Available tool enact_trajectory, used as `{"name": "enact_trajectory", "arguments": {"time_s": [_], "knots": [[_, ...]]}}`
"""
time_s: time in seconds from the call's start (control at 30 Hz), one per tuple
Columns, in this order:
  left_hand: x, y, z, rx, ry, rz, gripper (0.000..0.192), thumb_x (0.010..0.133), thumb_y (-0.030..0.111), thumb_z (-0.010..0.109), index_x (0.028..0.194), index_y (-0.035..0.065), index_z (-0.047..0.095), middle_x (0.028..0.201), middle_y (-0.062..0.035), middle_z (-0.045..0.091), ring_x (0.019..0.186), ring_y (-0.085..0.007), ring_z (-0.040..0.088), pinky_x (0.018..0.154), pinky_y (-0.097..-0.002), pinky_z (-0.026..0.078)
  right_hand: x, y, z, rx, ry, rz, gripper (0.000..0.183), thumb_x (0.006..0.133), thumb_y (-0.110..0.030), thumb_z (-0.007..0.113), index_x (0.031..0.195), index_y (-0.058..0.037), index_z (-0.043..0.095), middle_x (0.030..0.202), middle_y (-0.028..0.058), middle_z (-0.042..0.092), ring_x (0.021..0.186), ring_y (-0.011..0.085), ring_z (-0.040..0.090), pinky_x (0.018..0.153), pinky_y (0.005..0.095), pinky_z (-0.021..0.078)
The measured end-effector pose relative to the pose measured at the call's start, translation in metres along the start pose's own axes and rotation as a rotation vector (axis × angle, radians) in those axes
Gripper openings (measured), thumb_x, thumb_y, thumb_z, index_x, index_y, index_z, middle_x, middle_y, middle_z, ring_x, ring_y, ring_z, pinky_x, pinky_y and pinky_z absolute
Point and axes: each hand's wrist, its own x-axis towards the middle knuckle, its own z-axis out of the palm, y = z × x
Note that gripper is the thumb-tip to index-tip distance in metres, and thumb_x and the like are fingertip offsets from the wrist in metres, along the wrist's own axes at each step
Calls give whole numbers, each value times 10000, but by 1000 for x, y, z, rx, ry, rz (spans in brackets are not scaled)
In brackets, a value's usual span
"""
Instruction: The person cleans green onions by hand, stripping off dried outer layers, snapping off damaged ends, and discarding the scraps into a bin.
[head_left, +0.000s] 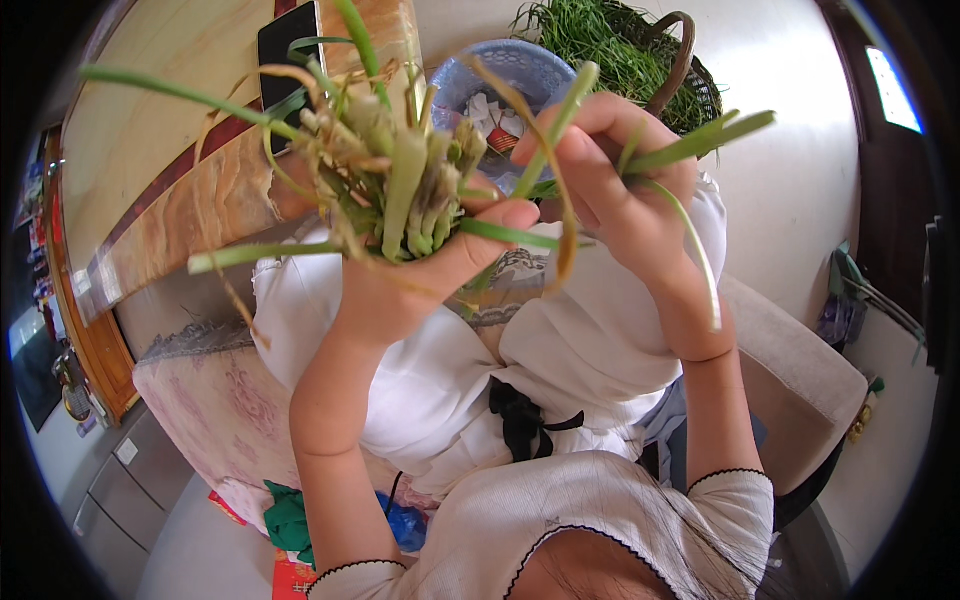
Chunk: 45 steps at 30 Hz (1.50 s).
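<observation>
A thick bunch of green leafy stalks (409, 187), with pale cut ends and some withered yellow leaves, is gripped in my left hand (420, 281). The ends point up towards the camera. Close by on the right, my right hand (630, 187) pinches a few green stalks (559, 127) between thumb and fingers; a pale bent stem hangs beside its wrist. A dry brown leaf (566, 225) curves down between the two hands. Beyond them stands a blue plastic basket (502, 56) with a clear liner, white paper and a red item inside.
A wicker basket (679, 64) heaped with long green leaves (592, 45) stands beyond my right hand. At the left is a marble-patterned table (172, 112) with a black phone or tablet (289, 71) near its edge. A beige padded seat (795, 375) lies to the right.
</observation>
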Motion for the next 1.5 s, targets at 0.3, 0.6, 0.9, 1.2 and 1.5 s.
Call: {"name": "enact_trajectory", "arguments": {"time_s": [0.3, 0.6, 0.9, 1.2, 1.5], "knots": [[-5, 10, -3, 67, -91, 60, 132, 655, 94, 593, 696, -8, 519, 554, -14, 459, 490, -73, 416, 444, -187, 313, -6, -14, -5, 82, -114, 31, 166, 677, -119, 595, 762, -6, 506, 641, 47, 511, 527, 45, 452, 460, 156, 340], [-10, -3, -10, 301, -65, 107, 135, 677, 92, 590, 632, 16, 489, 569, -14, 479, 494, -68, 405, 459, -191, 318, -10, -15, 1, 108, 10, 69, 85, 719, -56, 551, 720, 9, 497, 490, -28, 458, 436, -21, 356, 381, 130, 232], [-3, 8, 5, -4, -130, 29, 243, 670, 203, 593, 552, 8, 511, 511, -38, 490, 443, -94, 416, 420, -209, 312, -10, -17, -6, 69, -73, -78, 70, 735, -25, 510, 737, 31, 468, 494, -9, 456, 432, 5, 371, 381, 145, 254], [-5, 9, -1, -124, -204, -65, 307, 700, 246, 565, 556, 11, 430, 453, -85, 464, 346, -82, 354, 307, -198, 240, -10, -15, -7, 45, -77, -128, 73, 727, -40, 519, 729, 21, 478, 481, 5, 459, 413, 10, 373, 375, 152, 265], [-6, 3, -1, -59, -172, 26, 359, 690, 303, 559, 513, 0, 483, 482, -52, 474, 362, -71, 353, 325, -194, 229, -11, -12, -3, 108, -123, -128, 126, 711, -97, 566, 726, 5, 494, 496, 4, 469, 440, 10, 409, 392, 144, 301]]}}
